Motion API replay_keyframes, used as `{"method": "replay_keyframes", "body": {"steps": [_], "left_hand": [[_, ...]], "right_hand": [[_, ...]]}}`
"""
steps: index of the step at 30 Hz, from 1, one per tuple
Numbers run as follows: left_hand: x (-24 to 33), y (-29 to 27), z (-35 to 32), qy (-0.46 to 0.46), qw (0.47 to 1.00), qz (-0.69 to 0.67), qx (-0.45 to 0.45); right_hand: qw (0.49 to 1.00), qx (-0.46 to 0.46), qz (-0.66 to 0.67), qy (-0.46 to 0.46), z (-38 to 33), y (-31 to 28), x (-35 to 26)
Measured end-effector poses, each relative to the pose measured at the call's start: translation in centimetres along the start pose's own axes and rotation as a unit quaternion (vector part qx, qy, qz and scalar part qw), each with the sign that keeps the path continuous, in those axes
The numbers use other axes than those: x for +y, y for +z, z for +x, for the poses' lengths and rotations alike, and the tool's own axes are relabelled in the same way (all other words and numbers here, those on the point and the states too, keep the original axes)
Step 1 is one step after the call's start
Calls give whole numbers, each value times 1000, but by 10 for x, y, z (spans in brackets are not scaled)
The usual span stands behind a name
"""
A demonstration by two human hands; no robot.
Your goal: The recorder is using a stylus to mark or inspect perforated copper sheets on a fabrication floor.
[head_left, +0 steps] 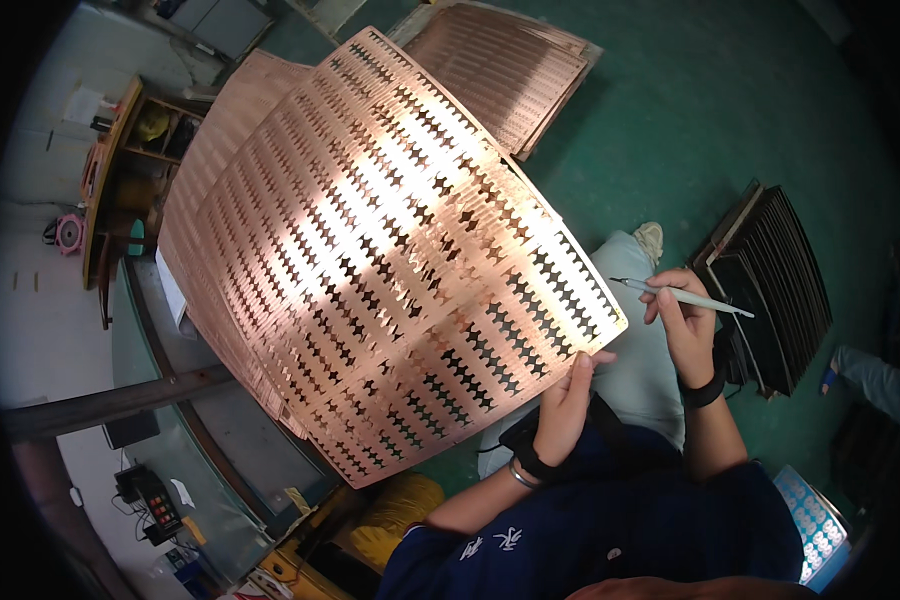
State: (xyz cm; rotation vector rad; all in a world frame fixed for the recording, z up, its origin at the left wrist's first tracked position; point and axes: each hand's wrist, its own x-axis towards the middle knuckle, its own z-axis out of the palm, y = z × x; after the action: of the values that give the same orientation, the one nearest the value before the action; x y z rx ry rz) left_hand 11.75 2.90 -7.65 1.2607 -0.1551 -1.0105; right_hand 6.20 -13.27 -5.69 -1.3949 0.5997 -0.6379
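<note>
A large thin copper-coloured sheet [370,215], punched with rows of star-like openings, is tilted up before me. Bright light glares across its middle. My left hand [565,408] grips its near edge close to the right corner, thumb on top and the other fingers mostly hidden beneath. Beside that corner, my right hand [684,325] pinches a slim pen-like tool [705,300] with a pale handle and a thin dark tip. The tip points at the sheet's right edge; whether it touches, I cannot tell. More such sheets [195,225] show behind the left side.
Beyond the sheet lies a stack of similar sheets [500,60]. A pile of dark panels [770,290] stands at right, near another person's leg [875,380]. A blue tray [820,570] with pale round pieces is at lower right. Left are a shelf [120,200] and a control box [153,505].
</note>
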Motion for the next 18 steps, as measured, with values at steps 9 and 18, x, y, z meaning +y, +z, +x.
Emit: {"method": "replay_keyframes", "body": {"steps": [9, 18], "left_hand": [[1, -1, 0, -10, 1000, -12, 4], [2, -1, -1, -18, 1000, -6, 6]], "right_hand": [[1000, 13, 22, 11, -1, 1, 1], [999, 13, 34, 13, -2, 1, 1]]}}
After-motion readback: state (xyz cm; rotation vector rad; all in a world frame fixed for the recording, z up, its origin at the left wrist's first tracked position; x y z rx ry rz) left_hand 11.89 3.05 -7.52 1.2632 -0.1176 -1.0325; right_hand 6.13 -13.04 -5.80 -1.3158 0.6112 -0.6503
